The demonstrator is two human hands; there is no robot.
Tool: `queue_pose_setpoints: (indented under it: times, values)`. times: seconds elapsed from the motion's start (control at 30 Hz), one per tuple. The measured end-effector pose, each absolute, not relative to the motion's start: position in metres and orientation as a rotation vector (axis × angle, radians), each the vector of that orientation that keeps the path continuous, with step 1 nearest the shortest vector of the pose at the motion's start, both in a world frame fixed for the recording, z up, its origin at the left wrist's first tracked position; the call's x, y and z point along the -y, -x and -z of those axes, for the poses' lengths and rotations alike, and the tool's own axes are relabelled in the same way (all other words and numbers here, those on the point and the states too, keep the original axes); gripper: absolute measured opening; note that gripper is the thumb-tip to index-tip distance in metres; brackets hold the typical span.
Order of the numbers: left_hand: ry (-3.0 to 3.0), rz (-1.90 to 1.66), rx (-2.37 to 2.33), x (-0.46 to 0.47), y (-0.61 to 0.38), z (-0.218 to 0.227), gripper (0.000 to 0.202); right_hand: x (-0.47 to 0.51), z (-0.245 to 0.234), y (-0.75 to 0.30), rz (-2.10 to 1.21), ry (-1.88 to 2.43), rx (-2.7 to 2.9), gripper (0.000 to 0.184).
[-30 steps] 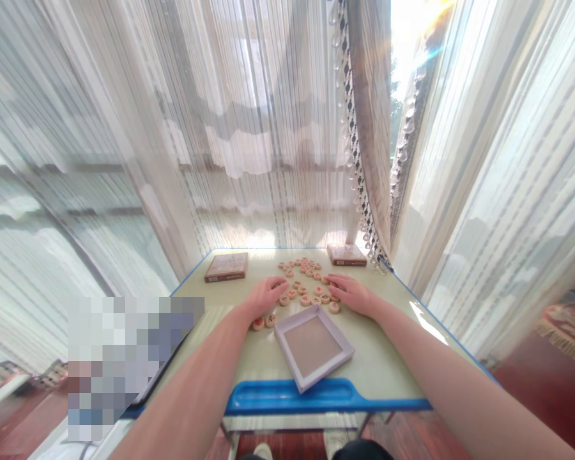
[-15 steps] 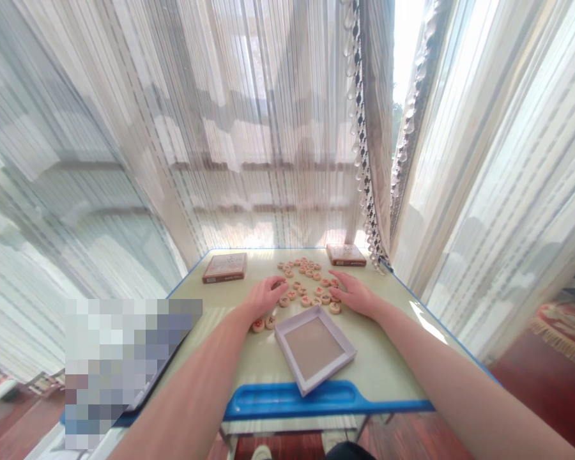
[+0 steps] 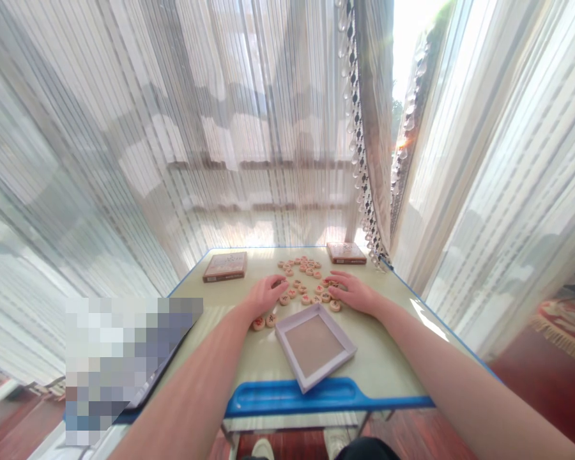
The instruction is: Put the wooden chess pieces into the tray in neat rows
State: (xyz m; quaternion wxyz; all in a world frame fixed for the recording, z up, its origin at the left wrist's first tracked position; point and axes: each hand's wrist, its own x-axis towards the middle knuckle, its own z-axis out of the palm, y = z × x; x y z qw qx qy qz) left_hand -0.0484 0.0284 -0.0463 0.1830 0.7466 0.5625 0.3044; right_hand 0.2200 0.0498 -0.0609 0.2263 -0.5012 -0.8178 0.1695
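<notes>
Round wooden Chinese chess pieces with red or black characters lie loosely scattered over the middle of the table. My left hand rests at the left edge of the group, fingers curved and thumb apart, with a piece partly showing in the gap. Across from it, my right hand has its fingers spread over and against several pieces at the right edge. Closest to me, a shallow square box tray in pale lilac stands turned cornerwise, with nothing in it. Two pieces sit below my left wrist.
The pale green table has a blue rim with a moulded trough at the front. Flat printed boxes lie at the back left and back right. A blurred-out object is at left. Sheer curtains hang behind.
My right hand has shifted slightly left over the pieces, and a few near its fingertips have moved left with it. My left hand stays almost where it was.
</notes>
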Motion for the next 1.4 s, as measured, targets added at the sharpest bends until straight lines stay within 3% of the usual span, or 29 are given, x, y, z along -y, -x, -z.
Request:
queue_pose_setpoints:
  times: [0.17, 0.47, 0.6, 0.73, 1.4]
  values:
    - [-2.088, -0.804, -1.632, -0.03, 0.048, 0.047, 0.048, -0.052, 0.064, -0.221, -0.44, 1.345, 2.246, 0.054]
    - [-2.339, -0.88, -1.604, -0.011, 0.039, 0.026, 0.038, -0.058, 0.073, -0.221, -0.245, 1.334, 2.205, 0.041]
    - [-2.412, -0.4, -1.426, 0.007, 0.032, 0.011, 0.036, -0.058, 0.07, -0.219, -0.23, 1.265, 2.306, 0.036]
    - [-2.531, -0.23, -1.394, 0.013, 0.026, 0.011, 0.02, -0.054, 0.065, -0.216, -0.129, 1.302, 2.249, 0.035]
    - [-2.444, -0.428, -1.333, 0.011, 0.021, 0.026, 0.019, -0.06, 0.071, -0.215, -0.105, 1.213, 2.15, 0.032]
